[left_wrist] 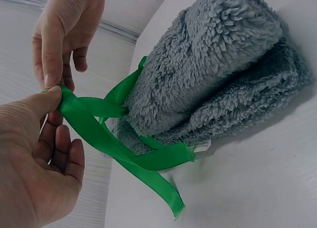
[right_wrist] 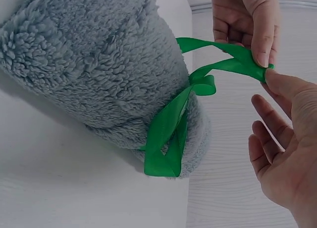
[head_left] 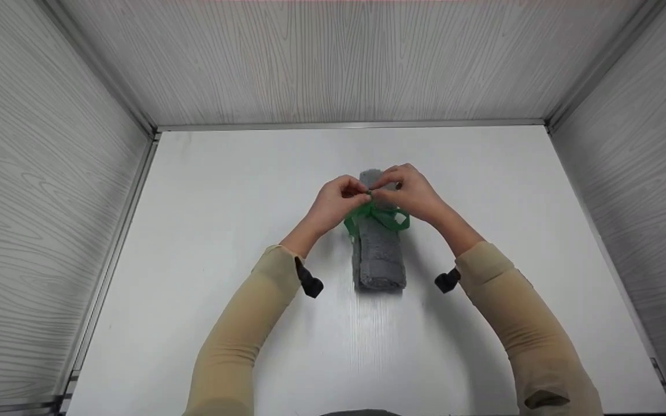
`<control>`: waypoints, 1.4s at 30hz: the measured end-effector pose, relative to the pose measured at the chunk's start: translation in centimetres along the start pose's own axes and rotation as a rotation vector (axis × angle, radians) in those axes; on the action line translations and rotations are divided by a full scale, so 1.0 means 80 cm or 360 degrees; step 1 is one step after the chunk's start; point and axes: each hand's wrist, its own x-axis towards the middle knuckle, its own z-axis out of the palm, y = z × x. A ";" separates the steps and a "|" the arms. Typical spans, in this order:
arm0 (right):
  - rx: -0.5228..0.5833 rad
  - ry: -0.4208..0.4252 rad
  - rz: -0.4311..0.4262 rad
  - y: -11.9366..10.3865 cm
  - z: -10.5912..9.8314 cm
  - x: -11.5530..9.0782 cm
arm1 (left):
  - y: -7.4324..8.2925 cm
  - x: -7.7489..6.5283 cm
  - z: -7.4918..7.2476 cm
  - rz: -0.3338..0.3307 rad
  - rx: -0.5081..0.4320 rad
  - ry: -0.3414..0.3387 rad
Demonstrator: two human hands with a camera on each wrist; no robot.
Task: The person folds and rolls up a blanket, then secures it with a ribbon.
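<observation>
A grey fluffy towel [head_left: 380,254], folded into a long roll, lies on the white table. Round its middle runs a green satin ribbon [left_wrist: 94,134], with a loop [right_wrist: 166,154] hanging at one side and loose ends on the other. Above the roll, my left hand [head_left: 333,205] pinches the ribbon between thumb and forefinger. My right hand [head_left: 414,193] pinches it at the same spot, its fingertips meeting the left ones. From there the raised strands slope down to the towel. The other fingers of both hands are loosely curled.
A small white label [left_wrist: 202,146] sticks out from the towel beside a ribbon end. Pale wood-grain panels [head_left: 333,63] enclose the table [head_left: 223,173] at the back and both sides, with metal strips along the edges. Black wrist mounts [head_left: 447,281] jut from the sleeves.
</observation>
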 end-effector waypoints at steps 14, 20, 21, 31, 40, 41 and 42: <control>0.0000 0.0006 -0.0024 0.003 -0.001 -0.003 | -0.029 0.011 -0.009 -0.0060 0.0433 0.0068; -0.0017 -0.0011 -0.0064 0.006 0.001 -0.004 | -0.047 0.021 -0.004 -0.0112 0.0915 0.0071; -0.0017 -0.0010 -0.0068 0.006 0.001 -0.004 | -0.048 0.022 -0.003 -0.0128 0.0944 0.0081; -0.0043 -0.0002 -0.0031 0.003 0.001 -0.004 | -0.036 0.021 -0.005 -0.0191 0.0911 0.0217; -0.0043 0.0005 0.0040 0.002 -0.001 -0.004 | -0.022 0.004 -0.044 -0.0297 0.0691 0.0344; -0.0050 0.0006 0.0047 0.002 -0.001 -0.004 | -0.020 0.001 -0.048 -0.0299 0.0672 0.0359; -0.0059 0.0006 0.0052 0.002 -0.002 -0.004 | -0.018 -0.002 -0.053 -0.0298 0.0656 0.0373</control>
